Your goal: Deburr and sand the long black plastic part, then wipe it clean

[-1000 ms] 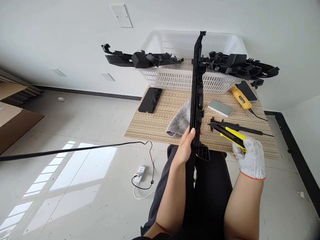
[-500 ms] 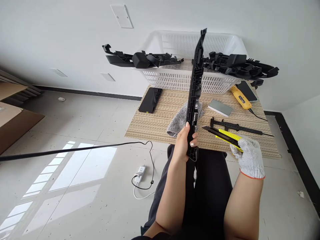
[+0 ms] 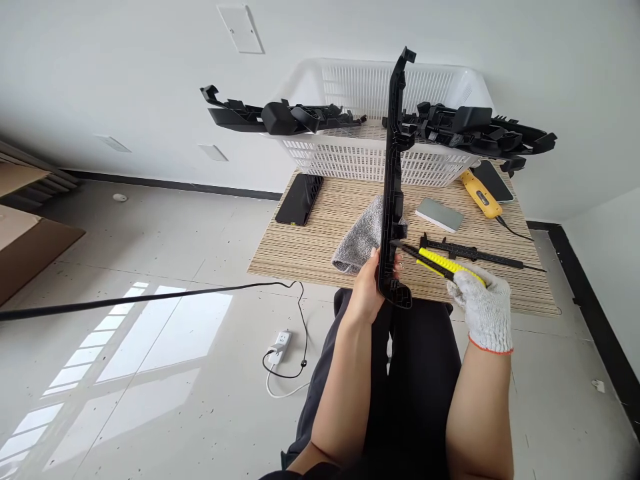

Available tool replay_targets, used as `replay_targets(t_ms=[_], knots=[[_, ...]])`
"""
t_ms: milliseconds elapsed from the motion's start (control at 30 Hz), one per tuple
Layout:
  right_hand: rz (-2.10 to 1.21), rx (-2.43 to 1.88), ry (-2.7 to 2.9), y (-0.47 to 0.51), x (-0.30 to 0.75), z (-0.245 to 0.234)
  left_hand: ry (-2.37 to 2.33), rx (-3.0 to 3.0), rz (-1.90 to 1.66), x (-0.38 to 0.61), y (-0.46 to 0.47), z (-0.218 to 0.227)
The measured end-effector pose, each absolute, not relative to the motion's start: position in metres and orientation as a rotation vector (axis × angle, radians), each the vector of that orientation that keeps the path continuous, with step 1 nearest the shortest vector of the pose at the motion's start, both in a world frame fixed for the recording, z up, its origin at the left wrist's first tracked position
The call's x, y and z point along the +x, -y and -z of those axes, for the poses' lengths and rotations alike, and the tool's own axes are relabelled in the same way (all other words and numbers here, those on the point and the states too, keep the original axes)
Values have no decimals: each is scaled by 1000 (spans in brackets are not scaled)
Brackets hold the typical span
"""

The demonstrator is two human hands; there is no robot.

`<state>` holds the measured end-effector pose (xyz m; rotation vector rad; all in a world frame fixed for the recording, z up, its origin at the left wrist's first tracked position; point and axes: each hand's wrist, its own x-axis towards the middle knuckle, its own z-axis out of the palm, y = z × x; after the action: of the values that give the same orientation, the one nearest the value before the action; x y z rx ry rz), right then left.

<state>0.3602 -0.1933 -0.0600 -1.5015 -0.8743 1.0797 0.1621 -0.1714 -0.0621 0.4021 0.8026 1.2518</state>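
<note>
My bare left hand (image 3: 371, 288) grips the lower end of a long black plastic part (image 3: 393, 180), held upright over the table's near edge. My right hand (image 3: 481, 303), in a white knit glove, is closed on a yellow utility knife (image 3: 436, 264). The knife's blade tip touches the part's right side just above my left fingers. A grey cloth (image 3: 361, 235) lies on the table behind the part.
A white basket (image 3: 370, 120) at the back of the striped table (image 3: 310, 247) carries more black parts (image 3: 280, 117) across its rim. A phone (image 3: 299, 198), grey block (image 3: 439, 215), black caliper (image 3: 470, 252) and yellow tool (image 3: 481, 193) lie around. A cable and power strip (image 3: 281, 341) are on the floor.
The knife moved left until its blade reached the black part. My left hand turned and straightened the part, which had tilted slightly half a second ago.
</note>
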Motion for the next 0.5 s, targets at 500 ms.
replay_targets(t_ms=[500], knots=[[-1120, -1443, 848, 191, 359, 59, -731, 383, -1261, 155, 170, 70]])
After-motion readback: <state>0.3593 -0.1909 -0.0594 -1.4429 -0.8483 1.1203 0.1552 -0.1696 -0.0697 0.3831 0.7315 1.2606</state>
